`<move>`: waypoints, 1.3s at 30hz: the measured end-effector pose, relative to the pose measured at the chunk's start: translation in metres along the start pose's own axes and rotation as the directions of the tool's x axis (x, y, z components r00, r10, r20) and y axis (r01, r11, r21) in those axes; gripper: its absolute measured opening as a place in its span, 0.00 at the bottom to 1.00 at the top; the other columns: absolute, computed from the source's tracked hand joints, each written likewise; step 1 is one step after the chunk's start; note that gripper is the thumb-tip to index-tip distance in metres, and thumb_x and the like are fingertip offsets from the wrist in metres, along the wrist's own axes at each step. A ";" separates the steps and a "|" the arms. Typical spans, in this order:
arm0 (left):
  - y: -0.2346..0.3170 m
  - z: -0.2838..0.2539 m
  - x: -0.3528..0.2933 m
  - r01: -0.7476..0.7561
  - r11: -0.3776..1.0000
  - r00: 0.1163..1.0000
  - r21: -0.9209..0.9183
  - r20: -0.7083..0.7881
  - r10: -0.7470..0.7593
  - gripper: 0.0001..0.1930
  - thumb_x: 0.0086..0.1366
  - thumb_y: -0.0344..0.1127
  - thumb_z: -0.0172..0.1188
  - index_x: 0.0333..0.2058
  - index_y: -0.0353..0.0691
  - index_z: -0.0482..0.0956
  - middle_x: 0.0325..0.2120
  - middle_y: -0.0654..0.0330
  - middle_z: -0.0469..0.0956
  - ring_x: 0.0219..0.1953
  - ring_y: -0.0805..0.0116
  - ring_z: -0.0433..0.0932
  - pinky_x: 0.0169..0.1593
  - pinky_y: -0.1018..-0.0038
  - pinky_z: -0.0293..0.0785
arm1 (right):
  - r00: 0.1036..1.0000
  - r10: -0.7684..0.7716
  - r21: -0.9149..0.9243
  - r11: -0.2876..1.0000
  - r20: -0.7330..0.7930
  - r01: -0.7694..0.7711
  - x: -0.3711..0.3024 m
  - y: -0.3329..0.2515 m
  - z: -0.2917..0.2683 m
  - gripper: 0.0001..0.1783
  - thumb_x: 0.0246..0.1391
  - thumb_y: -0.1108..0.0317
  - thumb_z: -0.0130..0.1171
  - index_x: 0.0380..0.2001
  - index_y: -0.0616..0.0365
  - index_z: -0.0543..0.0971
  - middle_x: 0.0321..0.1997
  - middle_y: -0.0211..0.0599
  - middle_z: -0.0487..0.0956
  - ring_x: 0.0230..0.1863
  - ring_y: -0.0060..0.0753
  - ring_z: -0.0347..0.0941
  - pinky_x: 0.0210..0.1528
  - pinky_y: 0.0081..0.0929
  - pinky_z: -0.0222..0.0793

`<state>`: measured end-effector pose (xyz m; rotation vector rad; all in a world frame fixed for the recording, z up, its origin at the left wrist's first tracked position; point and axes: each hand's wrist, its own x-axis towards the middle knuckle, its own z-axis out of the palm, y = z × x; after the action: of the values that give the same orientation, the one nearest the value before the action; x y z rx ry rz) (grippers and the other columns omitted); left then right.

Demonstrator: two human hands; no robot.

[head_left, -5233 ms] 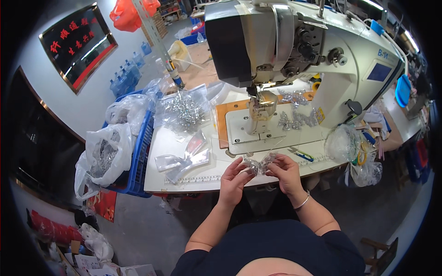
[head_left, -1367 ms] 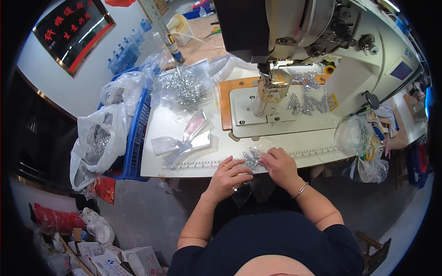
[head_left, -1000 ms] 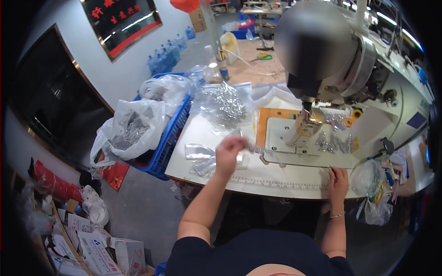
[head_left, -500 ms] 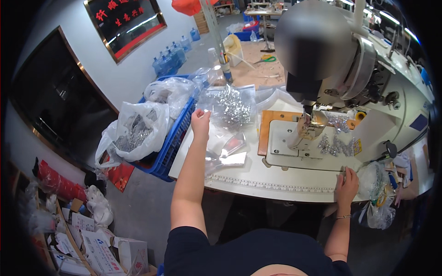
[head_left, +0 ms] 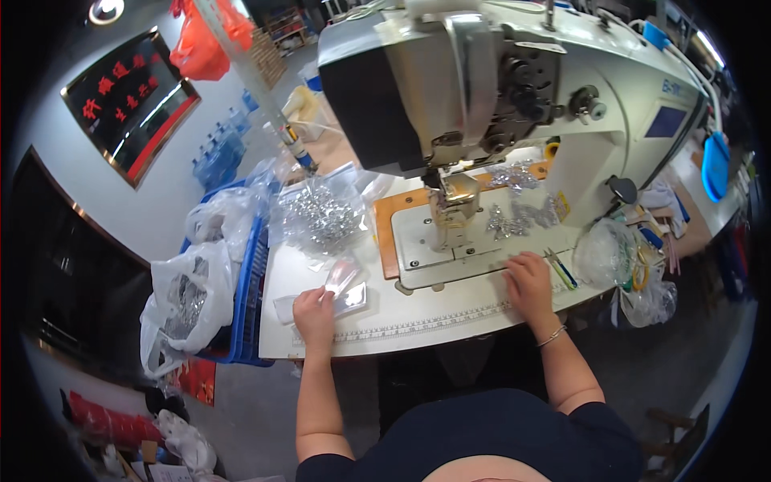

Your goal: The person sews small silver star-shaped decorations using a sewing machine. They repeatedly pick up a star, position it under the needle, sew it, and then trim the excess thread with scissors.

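Observation:
My left hand [head_left: 313,315] is at the left front of the white sewing table [head_left: 393,341]. Its thumb and fingers close at the lower end of a clear plastic piece [head_left: 343,277]. Flat clear plastic pieces [head_left: 351,299] lie under and beside it. My right hand [head_left: 530,285] lies on the front edge of the metal bed plate [head_left: 426,273], fingers loosely bent and holding nothing. Beside it are small thread snips [head_left: 560,269] with a green and blue handle. The sewing machine [head_left: 450,88] stands over the plate, its presser foot [head_left: 455,201] left of my right hand.
A clear bag of silvery small parts [head_left: 321,215] lies at the back left; more silvery pieces [head_left: 507,222] lie behind the presser foot. Left of the table, a blue basket [head_left: 255,289] holds white plastic bags [head_left: 215,289]. At right are a clear bag [head_left: 604,251] and yellow-handled scissors [head_left: 640,269].
My left hand has come back from beside the bag of silvery parts to the clear plastic pieces. My right hand has shifted left along the plate's edge, uncovering the snips. The view has turned right.

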<state>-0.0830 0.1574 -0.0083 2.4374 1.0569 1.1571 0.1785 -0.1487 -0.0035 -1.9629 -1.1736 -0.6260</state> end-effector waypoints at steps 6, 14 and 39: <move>0.009 0.004 0.003 0.167 0.972 0.983 -0.167 -0.053 -0.178 0.07 0.44 0.30 0.67 0.23 0.36 0.82 0.24 0.55 0.78 0.32 0.57 0.74 0.39 0.68 0.69 | 0.987 -0.111 0.165 0.982 0.113 0.092 0.006 -0.046 0.019 0.12 0.39 0.74 0.63 0.32 0.57 0.78 0.36 0.35 0.76 0.45 0.44 0.69 0.47 0.37 0.65; 0.005 -0.002 0.013 0.240 0.945 0.970 -0.221 0.102 -0.223 0.07 0.45 0.31 0.67 0.21 0.34 0.78 0.24 0.54 0.76 0.33 0.55 0.74 0.40 0.66 0.69 | 0.883 -0.350 0.441 0.877 0.312 0.191 0.053 -0.108 0.085 0.09 0.44 0.68 0.61 0.32 0.57 0.78 0.35 0.36 0.76 0.42 0.41 0.71 0.44 0.35 0.66; 0.007 0.029 0.033 0.234 0.966 0.968 -0.111 0.114 -0.221 0.18 0.41 0.38 0.72 0.30 0.36 0.78 0.29 0.57 0.74 0.32 0.63 0.74 0.38 0.71 0.72 | 0.797 0.213 0.383 0.788 0.564 -0.482 0.098 -0.152 0.224 0.15 0.43 0.70 0.63 0.37 0.63 0.77 0.36 0.45 0.79 0.38 0.38 0.76 0.40 0.28 0.70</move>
<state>-0.0436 0.1782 -0.0054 2.1872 1.1621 0.9837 0.0960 0.1266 -0.0132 -1.8329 -1.0553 0.4040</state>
